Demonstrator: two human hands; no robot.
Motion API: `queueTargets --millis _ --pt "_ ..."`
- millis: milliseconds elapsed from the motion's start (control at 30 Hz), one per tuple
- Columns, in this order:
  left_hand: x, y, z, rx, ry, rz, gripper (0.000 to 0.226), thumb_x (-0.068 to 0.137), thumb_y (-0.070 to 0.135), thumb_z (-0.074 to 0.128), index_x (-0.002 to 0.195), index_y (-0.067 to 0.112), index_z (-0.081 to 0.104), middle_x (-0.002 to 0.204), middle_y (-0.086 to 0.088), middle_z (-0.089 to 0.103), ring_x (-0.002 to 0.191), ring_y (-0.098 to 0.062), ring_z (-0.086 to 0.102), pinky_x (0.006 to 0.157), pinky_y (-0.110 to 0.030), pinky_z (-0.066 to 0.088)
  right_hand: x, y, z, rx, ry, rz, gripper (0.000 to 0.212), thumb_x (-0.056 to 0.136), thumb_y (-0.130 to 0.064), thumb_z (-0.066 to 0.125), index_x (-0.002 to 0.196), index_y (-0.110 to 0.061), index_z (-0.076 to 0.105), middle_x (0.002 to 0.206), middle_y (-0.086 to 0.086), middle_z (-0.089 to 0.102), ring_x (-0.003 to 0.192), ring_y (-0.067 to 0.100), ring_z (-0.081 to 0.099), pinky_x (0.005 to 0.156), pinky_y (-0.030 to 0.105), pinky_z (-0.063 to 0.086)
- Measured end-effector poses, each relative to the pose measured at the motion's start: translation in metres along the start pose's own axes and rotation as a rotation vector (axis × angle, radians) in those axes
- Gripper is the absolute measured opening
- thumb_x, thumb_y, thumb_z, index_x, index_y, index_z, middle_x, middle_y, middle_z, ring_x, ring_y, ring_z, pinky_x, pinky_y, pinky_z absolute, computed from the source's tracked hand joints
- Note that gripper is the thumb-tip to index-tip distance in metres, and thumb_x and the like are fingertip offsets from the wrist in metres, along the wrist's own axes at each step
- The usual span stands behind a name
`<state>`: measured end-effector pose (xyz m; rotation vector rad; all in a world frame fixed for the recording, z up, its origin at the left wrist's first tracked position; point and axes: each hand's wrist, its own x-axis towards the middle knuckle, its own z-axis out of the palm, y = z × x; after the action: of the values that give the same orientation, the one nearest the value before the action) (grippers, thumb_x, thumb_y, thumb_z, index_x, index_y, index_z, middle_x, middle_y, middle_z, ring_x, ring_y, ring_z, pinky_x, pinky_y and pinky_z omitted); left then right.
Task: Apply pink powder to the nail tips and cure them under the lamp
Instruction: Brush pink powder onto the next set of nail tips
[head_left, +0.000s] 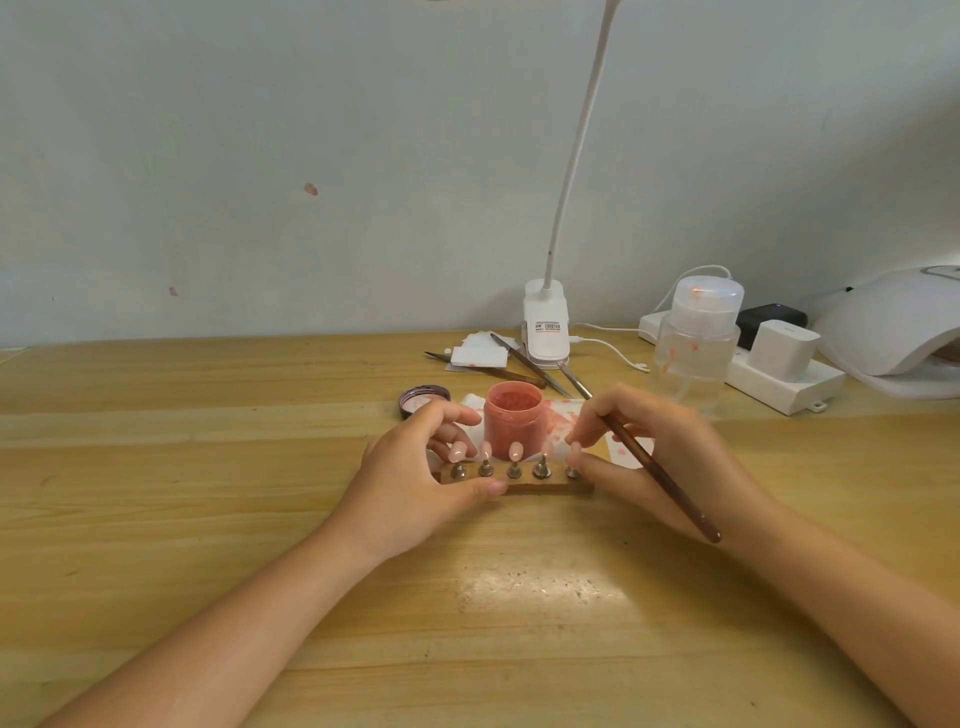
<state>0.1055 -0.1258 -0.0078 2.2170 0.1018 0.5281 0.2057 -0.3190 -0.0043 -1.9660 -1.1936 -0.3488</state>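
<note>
The nail tips (511, 450) stand on small metal pegs along a wooden holder (524, 478) at the centre of the table (208, 493), three pink ones showing plainly on the left pegs; the two at the right end I cannot make out behind my fingers. My left hand (415, 467) grips the holder's 9 o'clock end, thumb curled against its near face and fingers over the back, which I judge keeps the strip from sliding while I work. My right hand (649, 457) is at the 3 o'clock end, fingertips pinching at the last peg, with the brush (660, 473) tucked through the hand, its handle slanting out toward 5 o'clock, parked rather than painting. Just behind the holder, at 12 o'clock, the open jar of pink powder (514, 418) sits on a stained tissue (563, 410), close enough for short dips. Its lid (423, 399) lies at 11 o'clock. The curing lamp (893, 332) waits far off at 2 o'clock, so curing is not yet begun.
</note>
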Motion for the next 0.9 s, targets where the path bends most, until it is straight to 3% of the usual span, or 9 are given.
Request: queueTargets --millis 67,133,233,300,400,500,633,733,900 --pt "0.0 0.0 0.0 -0.015 -0.001 0.005 0.048 0.061 0.019 0.082 0.101 0.025 0.057 0.087 -0.004 0.063 0.08 -0.007 0.056 0.066 0.002 0.033 0.001 0.003 0.002 -0.029 -0.024 0.033 0.027 0.071 -0.022 0.077 0.078 -0.037 0.055 0.087 -0.026 0.063 0.079 -0.006 0.061 0.071 0.01 0.045" --pt "0.001 -0.001 0.0 -0.019 -0.007 0.013 0.046 0.062 0.016 0.082 0.099 0.025 0.057 0.086 -0.007 0.064 0.08 -0.009 0.056 0.066 0.002 0.034 0.001 0.002 0.002 -0.009 -0.015 0.043 0.026 0.071 -0.027 0.077 0.076 -0.038 0.054 0.084 -0.022 0.064 0.078 -0.004 0.061 0.071 0.007 0.043" --pt "0.002 -0.001 0.0 -0.021 -0.025 0.025 0.043 0.063 0.014 0.082 0.094 0.029 0.056 0.085 -0.007 0.064 0.078 0.001 0.056 0.067 0.002 0.034 -0.002 -0.008 -0.008 0.01 -0.023 0.027 0.025 0.07 -0.055 0.063 0.083 -0.034 0.056 0.08 -0.018 0.064 0.082 0.0 0.06 0.07 0.01 0.045" --pt "0.002 -0.001 0.0 -0.03 -0.034 0.026 0.042 0.064 0.014 0.081 0.091 0.032 0.055 0.083 -0.006 0.064 0.079 0.006 0.057 0.069 0.001 0.035 -0.003 -0.013 -0.015 -0.075 -0.007 0.025 0.028 0.072 -0.061 0.051 0.084 -0.036 0.053 0.077 -0.021 0.061 0.074 0.0 0.06 0.061 0.013 0.046" --pt "0.001 -0.002 0.0 -0.052 -0.047 0.035 0.042 0.064 0.012 0.081 0.09 0.032 0.055 0.077 0.0 0.063 0.081 0.012 0.057 0.069 0.002 0.035 -0.001 -0.013 -0.024 -0.394 -0.066 -0.019 0.016 0.082 -0.047 0.053 0.088 -0.033 0.049 0.066 -0.021 0.052 0.058 0.0 0.052 0.052 0.011 0.036" --pt "0.001 -0.002 -0.001 -0.059 -0.041 0.045 0.042 0.064 0.011 0.081 0.089 0.033 0.055 0.079 0.003 0.066 0.082 0.017 0.055 0.068 0.005 0.032 0.0 -0.012 -0.031 -0.626 -0.258 0.006 0.012 0.089 -0.029 0.056 0.096 -0.033 0.048 0.073 -0.018 0.052 0.064 0.004 0.05 0.051 0.012 0.033" --pt "0.001 -0.003 0.0 -0.057 -0.033 0.042 0.04 0.064 0.013 0.081 0.09 0.032 0.057 0.08 0.004 0.067 0.085 0.018 0.055 0.069 0.006 0.032 0.002 -0.011 -0.032 -0.699 -0.358 0.063 0.017 0.094 -0.023 0.043 0.107 -0.033 0.045 0.093 -0.015 0.059 0.077 0.009 0.051 0.058 0.019 0.038" --pt "0.001 -0.005 -0.001 -0.05 -0.027 0.024 0.039 0.064 0.016 0.081 0.091 0.033 0.058 0.079 0.015 0.067 0.086 0.018 0.054 0.069 0.007 0.03 0.003 -0.01 -0.031 -0.697 -0.381 0.092 0.023 0.095 -0.021 0.042 0.113 -0.033 0.047 0.108 -0.015 0.058 0.087 0.008 0.053 0.064 0.019 0.041" --pt "0.0 -0.004 -0.001 -0.034 -0.005 0.044 0.04 0.063 0.016 0.081 0.09 0.035 0.059 0.079 0.026 0.066 0.086 0.017 0.055 0.069 0.006 0.031 0.005 -0.009 -0.031 -0.692 -0.466 0.122 0.025 0.096 -0.022 0.041 0.114 -0.035 0.051 0.11 -0.014 0.054 0.091 0.007 0.052 0.07 0.02 0.045"
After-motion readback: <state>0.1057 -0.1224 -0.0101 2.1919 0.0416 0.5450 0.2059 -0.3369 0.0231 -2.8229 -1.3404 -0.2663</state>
